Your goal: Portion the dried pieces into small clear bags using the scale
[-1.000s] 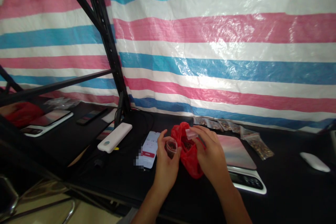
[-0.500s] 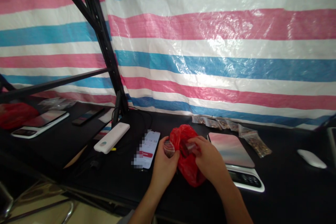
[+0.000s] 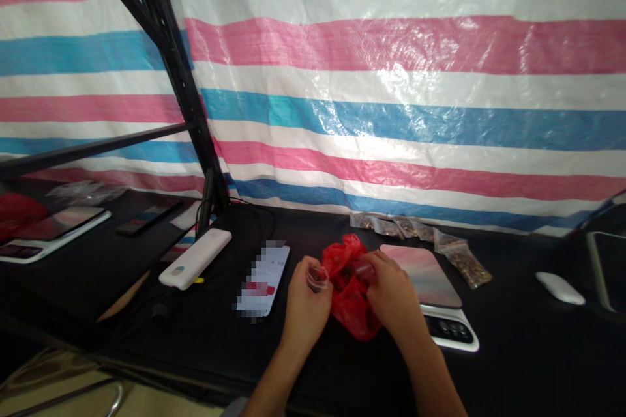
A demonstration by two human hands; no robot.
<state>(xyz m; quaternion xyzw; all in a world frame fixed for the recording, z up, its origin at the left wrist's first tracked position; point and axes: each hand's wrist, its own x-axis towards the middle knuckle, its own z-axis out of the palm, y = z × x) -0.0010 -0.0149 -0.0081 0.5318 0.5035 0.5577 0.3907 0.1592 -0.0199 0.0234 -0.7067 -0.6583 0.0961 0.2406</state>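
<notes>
My left hand (image 3: 304, 300) is closed around a small clear plastic bag (image 3: 317, 277), held at the left edge of a red plastic bag (image 3: 349, 290) on the black table. My right hand (image 3: 391, 293) is closed on a small clear scoop-like piece (image 3: 362, 268) at the mouth of the red bag; what is inside it is too small to make out. A white digital scale (image 3: 430, 287) with a shiny platform stands just right of my right hand.
A phone (image 3: 261, 279) lies left of my hands, and a white power bank (image 3: 195, 258) lies further left by a black rack post (image 3: 195, 143). Several small filled bags (image 3: 440, 244) line the striped tarp. A white mouse (image 3: 560, 287) sits far right; a second scale (image 3: 44, 231) is far left.
My right hand dipped into the red bag and now sits at its mouth. My left hand kept the small clear bag beside it. The view shifted slightly right.
</notes>
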